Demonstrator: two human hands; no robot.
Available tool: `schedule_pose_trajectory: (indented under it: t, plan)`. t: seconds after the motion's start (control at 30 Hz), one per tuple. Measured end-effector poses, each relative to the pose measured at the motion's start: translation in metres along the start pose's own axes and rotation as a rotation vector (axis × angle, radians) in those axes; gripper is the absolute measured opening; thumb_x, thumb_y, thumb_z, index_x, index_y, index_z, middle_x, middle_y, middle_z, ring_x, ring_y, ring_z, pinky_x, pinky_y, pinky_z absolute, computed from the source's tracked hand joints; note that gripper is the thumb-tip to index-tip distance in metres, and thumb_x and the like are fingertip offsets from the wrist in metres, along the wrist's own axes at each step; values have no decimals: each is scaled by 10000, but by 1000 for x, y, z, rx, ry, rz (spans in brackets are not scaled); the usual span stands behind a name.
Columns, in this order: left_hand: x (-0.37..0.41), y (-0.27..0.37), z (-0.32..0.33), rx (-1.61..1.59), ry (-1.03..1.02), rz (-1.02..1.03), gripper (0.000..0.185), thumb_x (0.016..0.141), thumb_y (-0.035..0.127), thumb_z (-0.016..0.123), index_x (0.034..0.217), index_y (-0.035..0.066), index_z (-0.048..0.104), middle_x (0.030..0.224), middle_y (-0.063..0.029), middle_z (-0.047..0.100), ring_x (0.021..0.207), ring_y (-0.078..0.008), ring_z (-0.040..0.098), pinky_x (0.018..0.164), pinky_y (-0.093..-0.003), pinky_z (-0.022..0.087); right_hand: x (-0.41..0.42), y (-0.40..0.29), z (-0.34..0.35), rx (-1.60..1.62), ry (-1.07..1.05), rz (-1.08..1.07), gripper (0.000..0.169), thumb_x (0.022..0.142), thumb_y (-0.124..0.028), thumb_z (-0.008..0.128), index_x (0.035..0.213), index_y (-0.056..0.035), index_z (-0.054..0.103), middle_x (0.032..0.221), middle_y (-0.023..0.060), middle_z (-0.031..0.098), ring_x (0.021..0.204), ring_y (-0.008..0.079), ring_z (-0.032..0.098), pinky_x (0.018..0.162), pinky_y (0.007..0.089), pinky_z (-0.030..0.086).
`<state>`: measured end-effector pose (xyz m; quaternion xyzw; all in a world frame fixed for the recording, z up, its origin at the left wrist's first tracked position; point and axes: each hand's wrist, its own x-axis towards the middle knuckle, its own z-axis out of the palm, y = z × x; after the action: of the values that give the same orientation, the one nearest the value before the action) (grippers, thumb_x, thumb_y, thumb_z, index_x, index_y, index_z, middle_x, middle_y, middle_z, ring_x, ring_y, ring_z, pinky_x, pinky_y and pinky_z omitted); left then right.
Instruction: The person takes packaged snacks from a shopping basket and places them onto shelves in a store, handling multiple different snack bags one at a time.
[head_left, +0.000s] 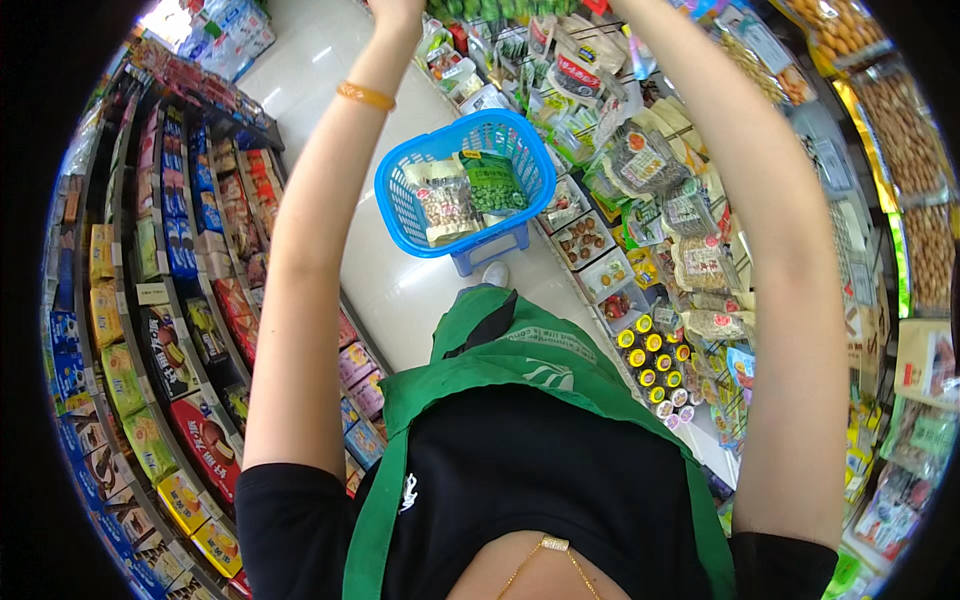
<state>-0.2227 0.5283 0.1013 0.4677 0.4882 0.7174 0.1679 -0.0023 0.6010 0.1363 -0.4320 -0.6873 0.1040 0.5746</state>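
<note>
Both my arms reach up to the top edge of the picture. My left hand (397, 10) shows only in part there, beside a green package (501, 7) that the edge cuts off; whether its fingers hold the package is hidden. My right hand lies past the top edge, with only the wrist and forearm in view. Below the green package, a blue plastic basket (396, 238) rests on a blue stool (491, 253). Inside the basket a clear and cream bag of beans or nuts (442, 202) lies beside a green bag (493, 184).
Shelves of boxed and bagged snacks (199, 442) line the left side. Hanging bags of dried goods (701, 262) crowd the right, above trays (583, 240) and yellow-lidded jars (654, 343). Large bags of nuts (896, 120) stand at the far right. A tiled floor (394, 300) runs between.
</note>
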Motion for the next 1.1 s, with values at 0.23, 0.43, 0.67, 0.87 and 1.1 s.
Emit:
schedule_pose_trajectory:
  t: [0.23, 0.43, 0.67, 0.87, 1.1]
  plan:
    - [-129, -187, -94, 113, -22, -311, 224, 851, 212, 621, 862, -12, 633, 623, 7, 555, 538, -61, 470, 484, -228, 384, -186, 101, 102, -66, -347, 240, 169, 767, -153, 580, 838, -28, 670, 776, 165, 658, 753, 295, 648, 686, 371, 498]
    - [-230, -249, -118, 354, -79, -604, 208, 854, 192, 613, 886, -12, 637, 654, -26, 600, 554, -74, 519, 524, -240, 432, -305, 148, 120, -127, -638, 567, 230, 773, -87, 479, 917, -20, 645, 830, 192, 650, 807, 313, 636, 711, 375, 495]
    - [-307, -317, -138, 468, -121, -892, 219, 850, 196, 592, 908, -12, 632, 686, -94, 638, 593, -161, 596, 563, -285, 469, -371, 185, 144, -173, -866, 762, 260, 768, -98, 530, 998, -6, 612, 891, 179, 652, 852, 305, 630, 756, 369, 489]
    - [-339, -358, -139, 510, -163, -951, 222, 831, 182, 601, 926, -17, 632, 750, -156, 652, 672, -236, 633, 632, -333, 490, -397, 205, 155, -197, -900, 835, 207, 737, -86, 550, 916, -5, 616, 853, 206, 643, 836, 346, 618, 745, 395, 482]
    - [-327, -362, -128, 636, -287, -969, 241, 807, 142, 583, 990, -8, 630, 856, -178, 657, 798, -288, 641, 732, -360, 490, -411, 225, 167, -261, -997, 858, 248, 729, -126, 566, 936, 2, 613, 908, 246, 620, 896, 381, 586, 804, 428, 460]
